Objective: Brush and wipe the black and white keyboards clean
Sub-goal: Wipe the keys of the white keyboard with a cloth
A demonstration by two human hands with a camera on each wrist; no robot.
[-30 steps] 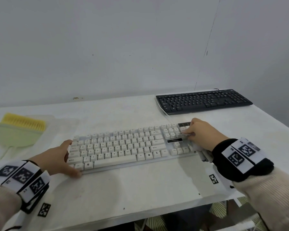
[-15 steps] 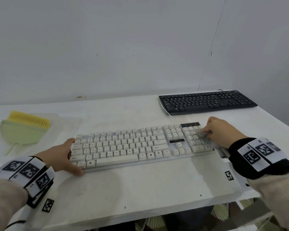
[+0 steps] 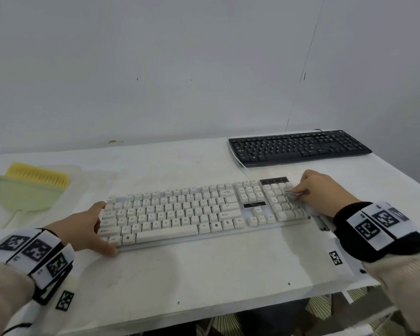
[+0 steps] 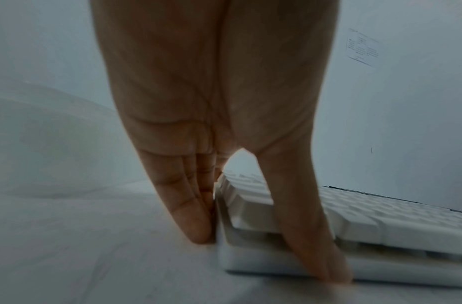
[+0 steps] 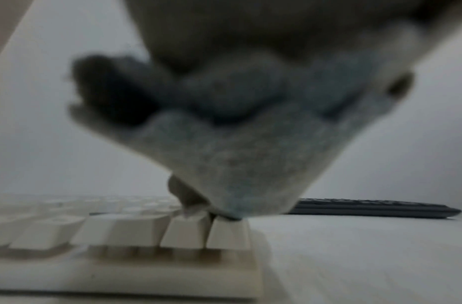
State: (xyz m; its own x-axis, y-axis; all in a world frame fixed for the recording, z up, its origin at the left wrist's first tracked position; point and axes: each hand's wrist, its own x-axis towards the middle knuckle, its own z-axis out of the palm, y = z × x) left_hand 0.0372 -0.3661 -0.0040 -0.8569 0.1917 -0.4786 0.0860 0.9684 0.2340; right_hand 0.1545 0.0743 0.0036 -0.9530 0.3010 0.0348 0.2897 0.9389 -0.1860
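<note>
The right hand (image 3: 321, 191) is curled round a small wad of soft grey cloth (image 5: 232, 164) and presses it down onto the number-pad keys at the right end of the long white plastic keyboard (image 3: 180, 212); in the right wrist view the bunched tip of the cloth sits on the last keycaps at that end. The left hand (image 3: 83, 226) lies straight-fingered against the left end of the white keyboard, its fingers (image 4: 188, 205) flat along the end wall and its thumb along the front edge, bracing rather than gripping.

The white keyboard looks light and stiff, and likely to skate on the smooth white worktop (image 3: 204, 275) under a sideways rub, so a brace at the end opposite the wiping hand seems the sensible hold. Its keycaps are tall and separate; they probably give under pressure and could catch a fold of cloth. The cloth is limp and takes whatever shape the fingers give it, so a tight wad suits the gaps.

Behind the right end of the white keyboard, well apart from it, lies the flat black low-profile keyboard (image 3: 298, 147), untouched by either hand. Well to the left of the white keyboard rests a pale green hand brush with yellow bristles (image 3: 32, 187).
</note>
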